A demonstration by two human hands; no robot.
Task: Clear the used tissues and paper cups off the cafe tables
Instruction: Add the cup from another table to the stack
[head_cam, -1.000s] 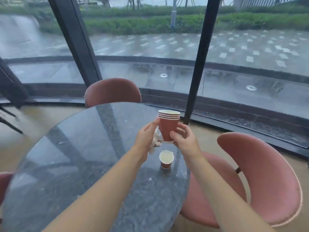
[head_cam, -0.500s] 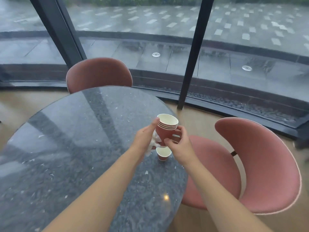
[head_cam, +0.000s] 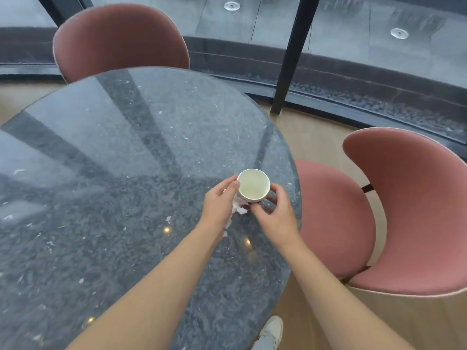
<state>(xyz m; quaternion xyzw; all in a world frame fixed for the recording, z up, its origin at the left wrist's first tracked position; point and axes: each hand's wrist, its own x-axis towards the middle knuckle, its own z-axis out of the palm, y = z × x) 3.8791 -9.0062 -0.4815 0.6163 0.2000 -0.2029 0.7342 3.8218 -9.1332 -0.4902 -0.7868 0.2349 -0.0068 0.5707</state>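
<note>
Left hand (head_cam: 219,201) grips tissue (head_cam: 238,208) and paper cup (head_cam: 253,185); right hand (head_cam: 274,215) pinches the cup's base.

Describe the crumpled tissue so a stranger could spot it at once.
Start at the round dark speckled table and go to its right edge, where both hands meet around a paper cup. The tissue is the white crumpled wad held in the left hand, just below the cup's smooth, round rim.

I can read no text, label or number anywhere. The paper cup (head_cam: 253,186) between my fingers (head_cam: 233,186) shows no print.
</note>
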